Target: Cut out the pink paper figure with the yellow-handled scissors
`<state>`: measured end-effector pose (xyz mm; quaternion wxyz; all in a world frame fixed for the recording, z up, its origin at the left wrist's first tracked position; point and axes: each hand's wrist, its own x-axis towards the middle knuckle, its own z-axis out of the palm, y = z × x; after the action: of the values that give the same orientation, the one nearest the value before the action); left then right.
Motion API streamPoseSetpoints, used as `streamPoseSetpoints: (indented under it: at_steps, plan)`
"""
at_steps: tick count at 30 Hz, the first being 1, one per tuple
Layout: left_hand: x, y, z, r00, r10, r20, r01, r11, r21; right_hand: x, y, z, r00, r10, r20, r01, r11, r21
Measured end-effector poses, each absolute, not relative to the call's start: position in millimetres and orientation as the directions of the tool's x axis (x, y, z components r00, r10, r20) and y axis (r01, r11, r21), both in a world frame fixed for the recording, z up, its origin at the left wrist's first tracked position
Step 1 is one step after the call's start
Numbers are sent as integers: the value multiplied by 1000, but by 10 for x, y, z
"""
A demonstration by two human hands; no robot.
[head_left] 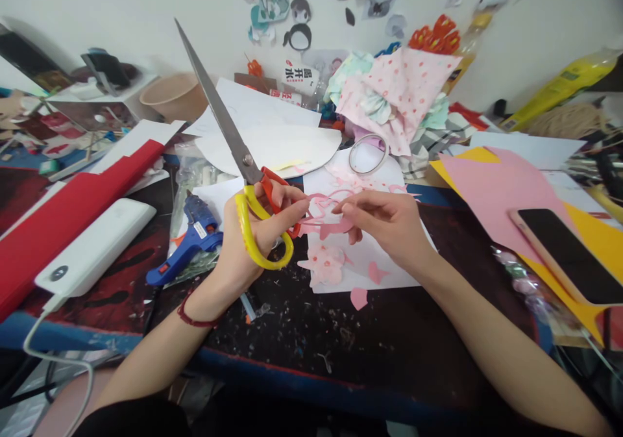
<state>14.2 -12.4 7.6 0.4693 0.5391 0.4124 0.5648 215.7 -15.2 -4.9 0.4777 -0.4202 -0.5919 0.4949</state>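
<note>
A strip of pink cut paper (335, 226) is stretched between my two hands above a white sheet (321, 280). My left hand (267, 223) is closed, pinching the strip's left end, while scissors (228, 125) with one yellow and one red handle hang on its fingers. Their blades are closed and point up to the left. My right hand (384, 219) pinches the right part of the strip with thumb and fingers. Below, a pale pink paper flower (325, 263) and small pink scraps (359, 299) lie on and beside the sheet.
A blue glue gun (197, 232), white power bank (97, 245) and red sheet (78, 210) are at left. Tape ring (368, 154) sits behind my hands. At right, a phone (567, 255) rests on pink and yellow paper (511, 184). A dotted cloth-like bundle (396, 93) stands behind.
</note>
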Motion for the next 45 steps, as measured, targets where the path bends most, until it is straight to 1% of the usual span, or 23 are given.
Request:
streamPoseSetpoints:
  at_steps: [2, 3, 6, 8, 10, 12, 16, 20, 25, 28, 30, 32, 33, 35, 40, 45]
  plan:
    - [143, -120, 81, 17, 970, 242, -93, -239, 967, 2181, -120, -64, -164, 984, 76, 10, 78, -997]
    - [143, -116, 85, 11, 966, 257, -94, -255, 962, 2197, -103, -75, -170, 985, 2, -9, 1, -1000]
    - [144, -110, 102, -7, 959, 283, -90, -282, 955, 2242, -66, -105, -320, 922, -217, -25, -237, -971]
    - [145, -116, 116, -9, 960, 280, -84, -280, 956, 2256, -63, -105, -434, 849, -300, -39, -351, -936]
    - [146, -129, 127, 8, 963, 270, -68, -269, 961, 2258, -72, -88, -495, 797, -346, -52, -424, -904]
    - [149, -141, 128, 35, 963, 269, -61, -267, 962, 2255, -81, -68, -505, 782, -366, -51, -450, -892]
    - [155, -144, 98, 70, 948, 310, -70, -306, 950, 2253, -83, -63, -493, 782, -381, -38, -457, -888]
    - [151, -139, 84, 122, 936, 330, -62, -325, 944, 2256, -72, -81, -484, 788, -381, -60, -464, -884]
    - [117, -152, 110, 189, 940, 285, 42, -297, 954, 2274, -49, -86, -481, 803, -351, -83, -440, -894]
    - [105, -146, 105, 200, 935, 294, 6, -301, 954, 2275, -40, -88, -413, 867, -280, -125, -359, -925]
    - [109, -142, 105, 159, 933, 322, -28, -322, 946, 2263, -47, -85, -286, 944, -163, -160, -215, -963]
    - [119, -148, 115, 57, 935, 351, -28, -350, 936, 2243, -67, -74, -112, 994, -6, -142, -22, -990]
    - [125, -153, 123, 4, 933, 359, -23, -359, 933, 2230, -81, -65, -38, 997, 64, -114, 60, -992]
    - [131, -164, 137, -67, 932, 356, -16, -358, 934, 2206, -111, -44, 49, 986, 158, -53, 160, -986]
    - [134, -160, 119, -78, 942, 327, -13, -329, 944, 2175, -160, -11, 87, 970, 228, -6, 229, -973]
    - [155, -151, 125, -9, 979, 203, -39, -203, 978, 2172, -180, -4, 99, 959, 266, 18, 266, -964]
